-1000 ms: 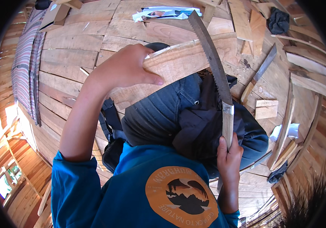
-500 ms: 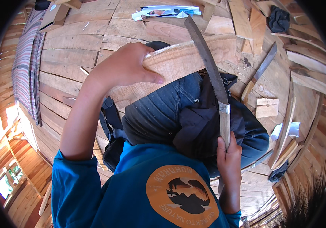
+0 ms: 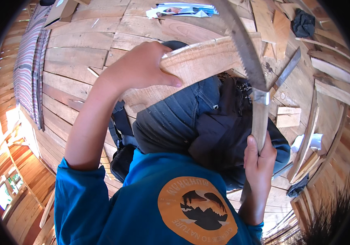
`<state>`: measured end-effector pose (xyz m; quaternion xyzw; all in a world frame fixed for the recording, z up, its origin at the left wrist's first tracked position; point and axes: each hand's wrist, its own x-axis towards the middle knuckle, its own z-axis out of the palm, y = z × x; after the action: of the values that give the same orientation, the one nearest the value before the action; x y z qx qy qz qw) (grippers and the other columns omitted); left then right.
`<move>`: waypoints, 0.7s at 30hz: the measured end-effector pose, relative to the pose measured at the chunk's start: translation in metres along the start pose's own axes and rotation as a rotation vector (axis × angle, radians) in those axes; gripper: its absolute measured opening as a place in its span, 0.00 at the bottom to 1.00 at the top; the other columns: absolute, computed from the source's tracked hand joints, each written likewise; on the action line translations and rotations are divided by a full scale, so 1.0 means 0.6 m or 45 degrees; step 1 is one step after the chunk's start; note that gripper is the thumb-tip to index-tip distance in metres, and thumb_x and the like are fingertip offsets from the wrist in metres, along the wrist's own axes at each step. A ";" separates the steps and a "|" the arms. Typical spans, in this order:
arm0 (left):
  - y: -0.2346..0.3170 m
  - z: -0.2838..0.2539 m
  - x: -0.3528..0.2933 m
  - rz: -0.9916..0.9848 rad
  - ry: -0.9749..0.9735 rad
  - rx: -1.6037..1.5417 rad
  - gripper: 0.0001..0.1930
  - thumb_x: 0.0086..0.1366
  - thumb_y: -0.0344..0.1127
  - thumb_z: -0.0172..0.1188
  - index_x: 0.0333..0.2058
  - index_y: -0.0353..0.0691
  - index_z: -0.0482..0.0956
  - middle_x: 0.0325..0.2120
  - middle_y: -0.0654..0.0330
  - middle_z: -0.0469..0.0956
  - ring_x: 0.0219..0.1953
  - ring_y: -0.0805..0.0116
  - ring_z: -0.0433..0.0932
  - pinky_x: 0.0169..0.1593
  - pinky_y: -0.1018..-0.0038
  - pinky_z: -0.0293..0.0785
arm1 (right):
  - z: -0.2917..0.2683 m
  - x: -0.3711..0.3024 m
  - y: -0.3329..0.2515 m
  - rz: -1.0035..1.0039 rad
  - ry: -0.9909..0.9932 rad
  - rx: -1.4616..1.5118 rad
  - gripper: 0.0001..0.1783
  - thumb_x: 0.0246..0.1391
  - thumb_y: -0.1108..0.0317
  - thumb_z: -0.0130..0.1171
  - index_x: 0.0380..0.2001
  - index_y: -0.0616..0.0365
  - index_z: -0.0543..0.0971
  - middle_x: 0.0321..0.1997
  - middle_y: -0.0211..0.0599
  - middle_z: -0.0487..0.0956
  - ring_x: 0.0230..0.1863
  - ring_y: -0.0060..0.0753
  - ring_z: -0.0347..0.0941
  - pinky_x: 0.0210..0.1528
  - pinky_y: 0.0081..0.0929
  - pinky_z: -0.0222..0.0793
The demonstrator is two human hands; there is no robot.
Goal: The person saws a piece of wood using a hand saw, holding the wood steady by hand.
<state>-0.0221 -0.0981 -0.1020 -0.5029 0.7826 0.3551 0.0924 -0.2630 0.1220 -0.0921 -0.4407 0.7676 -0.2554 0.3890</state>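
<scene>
A light wooden board (image 3: 207, 61) lies slantwise across my bent knee. My left hand (image 3: 150, 67) grips its near-left part, thumb on the upper face and the fingers hidden over the far edge. My right hand (image 3: 260, 155) is wrapped round the pale wooden handle of a curved pruning saw (image 3: 246, 53). Its toothed blade points up and away, teeth toward the left, over the board's right end. Whether the blade touches the board I cannot tell.
A machete (image 3: 287, 70) with a wooden handle lies on the plank floor at right, beside a small wood block (image 3: 288, 117). Several boards and a black cloth (image 3: 303, 23) are at the far right. A striped cloth (image 3: 32, 61) hangs at left, and a black bag (image 3: 125, 163) rests by my leg.
My right hand has moved right and slightly higher in the picture, bringing the saw blade over the board's right end. My left hand still holds the board, shifted slightly right.
</scene>
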 end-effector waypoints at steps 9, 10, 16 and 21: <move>0.004 -0.007 0.003 -0.027 -0.070 -0.031 0.43 0.38 0.54 0.78 0.47 0.25 0.78 0.45 0.39 0.78 0.46 0.49 0.80 0.51 0.67 0.73 | 0.018 -0.027 0.039 -0.004 -0.105 -0.037 0.09 0.62 0.67 0.55 0.39 0.63 0.73 0.20 0.53 0.74 0.23 0.57 0.76 0.23 0.38 0.67; 0.005 -0.006 0.003 -0.036 -0.076 -0.030 0.43 0.38 0.54 0.77 0.47 0.24 0.78 0.45 0.38 0.78 0.46 0.49 0.80 0.51 0.67 0.73 | 0.017 -0.028 0.038 -0.012 -0.097 -0.052 0.09 0.62 0.68 0.55 0.39 0.63 0.73 0.20 0.53 0.74 0.23 0.57 0.76 0.23 0.38 0.67; 0.003 -0.009 0.005 -0.033 -0.103 -0.051 0.45 0.37 0.55 0.78 0.48 0.24 0.77 0.45 0.38 0.78 0.47 0.48 0.79 0.53 0.68 0.73 | 0.016 -0.030 0.036 -0.063 -0.034 -0.158 0.08 0.62 0.69 0.55 0.40 0.64 0.73 0.19 0.53 0.74 0.22 0.56 0.76 0.22 0.37 0.67; 0.003 -0.010 0.006 -0.021 -0.129 -0.081 0.42 0.38 0.54 0.78 0.46 0.25 0.78 0.44 0.39 0.78 0.47 0.50 0.80 0.52 0.68 0.73 | 0.020 -0.033 0.039 -0.056 -0.034 -0.128 0.08 0.62 0.70 0.55 0.39 0.64 0.73 0.19 0.53 0.74 0.22 0.55 0.77 0.22 0.37 0.67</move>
<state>-0.0241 -0.1039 -0.0987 -0.4933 0.7610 0.4042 0.1189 -0.2583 0.1501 -0.1089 -0.4797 0.7645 -0.2190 0.3708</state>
